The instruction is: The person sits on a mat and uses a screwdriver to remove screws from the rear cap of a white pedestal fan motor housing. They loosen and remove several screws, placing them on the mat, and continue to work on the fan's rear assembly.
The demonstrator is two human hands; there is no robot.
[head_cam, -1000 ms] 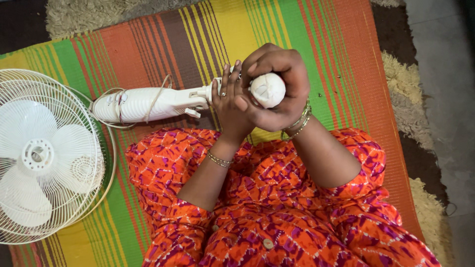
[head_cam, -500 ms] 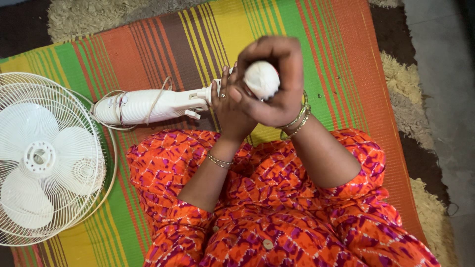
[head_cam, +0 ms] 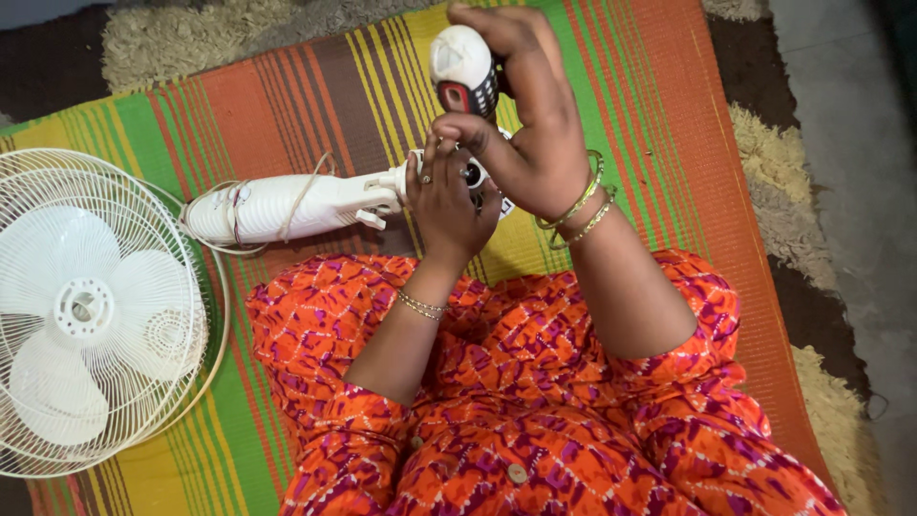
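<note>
My right hand [head_cam: 535,124] is raised over the mat, shut on a white rounded cap [head_cam: 463,67] with a red and black underside. Just below it my left hand [head_cam: 447,205] grips the end of a white ribbed fan motor housing [head_cam: 287,205] that lies on its side on the striped mat. A white cord [head_cam: 310,186] loops around the housing. The cap is lifted clear of the housing's end, where a small black opening shows between my fingers.
A white fan head [head_cam: 91,311] with its wire guard and blades lies flat at the left. The striped woven mat [head_cam: 669,115] rests on a shaggy rug [head_cam: 774,191]. My lap in orange patterned cloth [head_cam: 516,420] fills the near side.
My right hand has lifted the white cap up and away from the housing's end, turning it so its red and black underside shows. My left hand has kept its hold on the housing.
</note>
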